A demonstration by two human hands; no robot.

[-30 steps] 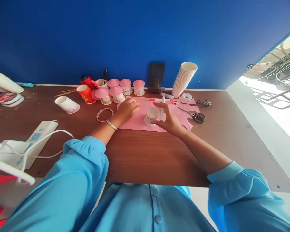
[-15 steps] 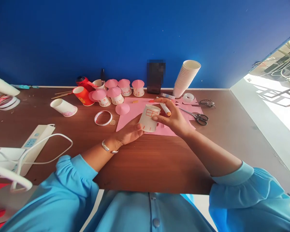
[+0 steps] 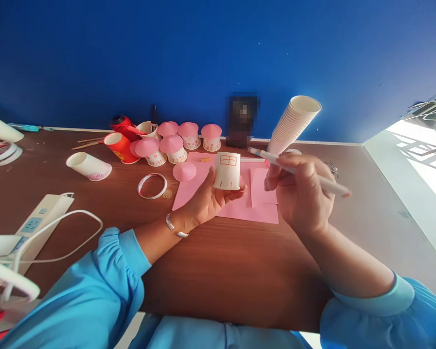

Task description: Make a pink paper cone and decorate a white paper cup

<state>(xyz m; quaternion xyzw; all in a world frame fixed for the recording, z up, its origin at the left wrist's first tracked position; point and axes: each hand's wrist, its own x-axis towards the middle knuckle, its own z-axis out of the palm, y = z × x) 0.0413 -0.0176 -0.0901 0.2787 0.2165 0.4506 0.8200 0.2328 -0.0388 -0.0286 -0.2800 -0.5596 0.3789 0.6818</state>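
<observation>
My left hand [image 3: 203, 201] is closed around the base of a white paper cup [image 3: 227, 177], held over the pink paper [image 3: 236, 208]. A red window shape is drawn near the top of the cup, with short red strokes near the bottom. Off to the right, my right hand [image 3: 305, 194] grips a white marker [image 3: 327, 184], slanted across the fingers and slightly blurred. Several small cups with pink cone tops [image 3: 171, 144] stand behind to the left. A loose pink cone [image 3: 184, 171] lies on the paper's left edge.
A tall leaning stack of paper cups [image 3: 294, 121] stands at the back right, beside a dark pixelated object [image 3: 240, 121]. On the left are a tape roll [image 3: 151, 186], a tipped cup [image 3: 89, 166], a red cup [image 3: 120, 148] and a power strip [image 3: 36, 228] with a white cable.
My right hand has let go of the cup and moved right, toward the camera, bringing the marker along. The cup stands more upright in my left hand. The view has shifted slightly.
</observation>
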